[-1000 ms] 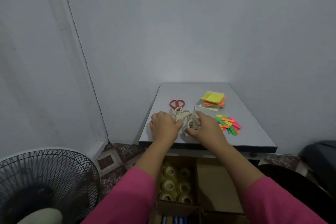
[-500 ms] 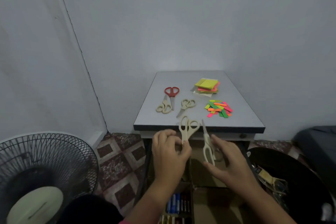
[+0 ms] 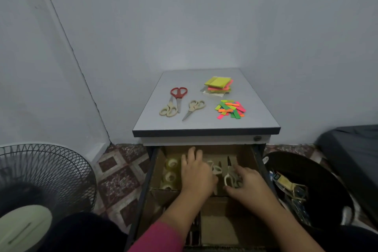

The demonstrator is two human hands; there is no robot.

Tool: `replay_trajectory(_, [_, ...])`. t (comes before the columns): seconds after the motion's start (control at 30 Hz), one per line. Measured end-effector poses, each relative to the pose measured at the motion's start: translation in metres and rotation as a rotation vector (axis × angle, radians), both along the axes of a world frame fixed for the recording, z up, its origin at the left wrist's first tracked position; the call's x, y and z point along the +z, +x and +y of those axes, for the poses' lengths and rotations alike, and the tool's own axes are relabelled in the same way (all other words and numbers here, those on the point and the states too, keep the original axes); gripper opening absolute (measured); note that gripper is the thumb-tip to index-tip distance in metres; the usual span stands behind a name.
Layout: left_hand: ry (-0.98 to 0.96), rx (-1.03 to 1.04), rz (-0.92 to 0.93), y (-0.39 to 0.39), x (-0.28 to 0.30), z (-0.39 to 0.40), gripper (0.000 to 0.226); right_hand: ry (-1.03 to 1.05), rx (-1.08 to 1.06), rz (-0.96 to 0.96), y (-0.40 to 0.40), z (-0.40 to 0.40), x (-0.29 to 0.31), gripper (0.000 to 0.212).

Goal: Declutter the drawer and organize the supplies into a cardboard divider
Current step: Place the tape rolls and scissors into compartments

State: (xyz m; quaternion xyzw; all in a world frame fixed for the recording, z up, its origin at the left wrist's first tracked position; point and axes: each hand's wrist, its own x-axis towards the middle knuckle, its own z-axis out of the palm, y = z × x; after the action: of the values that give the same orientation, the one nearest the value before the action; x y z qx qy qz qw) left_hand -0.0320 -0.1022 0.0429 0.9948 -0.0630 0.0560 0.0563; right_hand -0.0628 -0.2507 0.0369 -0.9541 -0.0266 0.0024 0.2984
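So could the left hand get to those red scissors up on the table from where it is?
Probably yes. The left hand is down in the drawer, but the red scissors lie uncovered on the tabletop with nothing above them.

At your lower left stands a black wire-guard fan (image 3: 41,186) on the patterned tile floor (image 3: 120,172). To your right, beside the open drawer, you see a round black bin (image 3: 319,174) holding mixed scraps.
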Motion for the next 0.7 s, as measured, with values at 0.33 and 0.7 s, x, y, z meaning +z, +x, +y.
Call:
replay_trajectory(0.33, [0.316,-0.004,0.243,0.011,-0.001,-0.009,0.044,-0.043,-0.068,0.229,0.008,0.004,-0.003,0.055])
replay_trajectory(0.7, [-0.624,0.075,-0.097,0.014,-0.026,0.011,0.023,-0.151,-0.062,0.506,0.043,0.016,-0.003,0.03])
